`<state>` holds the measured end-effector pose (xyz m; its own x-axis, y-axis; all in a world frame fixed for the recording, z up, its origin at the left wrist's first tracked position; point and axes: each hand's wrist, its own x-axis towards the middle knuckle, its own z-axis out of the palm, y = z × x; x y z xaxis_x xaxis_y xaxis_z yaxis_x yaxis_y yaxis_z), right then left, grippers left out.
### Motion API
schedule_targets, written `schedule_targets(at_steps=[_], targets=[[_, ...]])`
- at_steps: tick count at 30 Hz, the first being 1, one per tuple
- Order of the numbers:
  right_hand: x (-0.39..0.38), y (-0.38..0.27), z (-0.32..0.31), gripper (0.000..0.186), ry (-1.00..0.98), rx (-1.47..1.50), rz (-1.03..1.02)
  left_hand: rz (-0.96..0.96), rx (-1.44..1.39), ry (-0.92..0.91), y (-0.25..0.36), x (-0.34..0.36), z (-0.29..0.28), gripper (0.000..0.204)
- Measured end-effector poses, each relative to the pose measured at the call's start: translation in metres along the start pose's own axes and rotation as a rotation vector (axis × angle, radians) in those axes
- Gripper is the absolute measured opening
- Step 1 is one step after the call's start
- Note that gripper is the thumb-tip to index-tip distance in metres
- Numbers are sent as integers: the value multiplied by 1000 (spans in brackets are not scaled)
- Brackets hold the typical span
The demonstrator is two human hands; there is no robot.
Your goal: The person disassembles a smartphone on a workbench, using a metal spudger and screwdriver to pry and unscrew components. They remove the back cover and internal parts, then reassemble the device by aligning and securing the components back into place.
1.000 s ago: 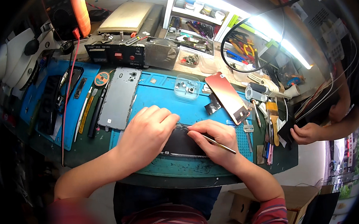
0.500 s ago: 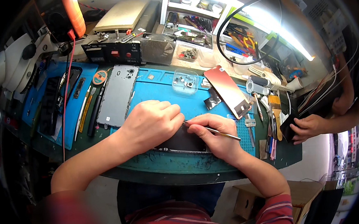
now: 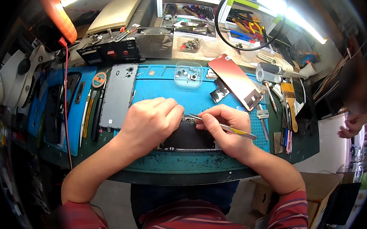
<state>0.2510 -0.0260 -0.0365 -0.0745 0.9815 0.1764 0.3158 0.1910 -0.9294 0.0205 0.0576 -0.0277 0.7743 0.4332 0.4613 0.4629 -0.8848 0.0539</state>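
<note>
I'm sitting at a long dark-green worktop (image 3: 304,143), and before me lies a wide blue rubbery mat (image 3: 161,88) with moulded edges. I take the thing I'm working on as the middle of the dial, twelve pointing away from me.

The flat grey rectangular panel with camera holes (image 3: 119,93) lies at ten o'clock, and the glossy red-to-gold rectangular panel (image 3: 234,80) between one and two. At the centre, the flat black rectangular device with a thin silvery near edge (image 3: 187,138) rests on the mat.

My left hand (image 3: 152,120) is curled at its ten o'clock corner; the fingertips are hidden, so I can't tell whether they grip anything. My right hand (image 3: 228,126), at three, pinches the tweezers. The square clear plastic box of small parts (image 3: 189,85) stands at twelve.

The slim silver metal tweezers (image 3: 248,135) point their tips at the device's twelve o'clock edge. I judge the step in hand to be fine work among the small metallic details there; the next move calls for light pressure and a steadied device.
</note>
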Motion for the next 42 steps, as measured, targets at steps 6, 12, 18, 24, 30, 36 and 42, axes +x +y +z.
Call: schedule_targets(at_steps=[6, 12, 18, 24, 30, 36, 42], targets=[[4, -5, 3, 10, 25, -163, -116, -128, -274, 71, -7, -1, -7, 9], [3, 0, 6, 11, 62, -165, -129, -463, -558, 77, -28, -5, -41, 12], [3, -3, 5, 10, 42, -196, -167, -686, -863, -14, -13, -44, -62, 20], [5, -2, 6, 9, 37, -214, -248, -729, -969, 180, -24, -62, -66, 21], [5, -3, 5, 8, 41, -215, -235, -713, -1059, 414, -29, -52, -89, 30], [6, 0, 4, 8, 53, -184, -206, -569, -1198, 37, 5, -73, -109, 38], [7, -3, 2, 7, 25, -193, -180, -431, -1178, -473, 41, -74, -102, 18]])
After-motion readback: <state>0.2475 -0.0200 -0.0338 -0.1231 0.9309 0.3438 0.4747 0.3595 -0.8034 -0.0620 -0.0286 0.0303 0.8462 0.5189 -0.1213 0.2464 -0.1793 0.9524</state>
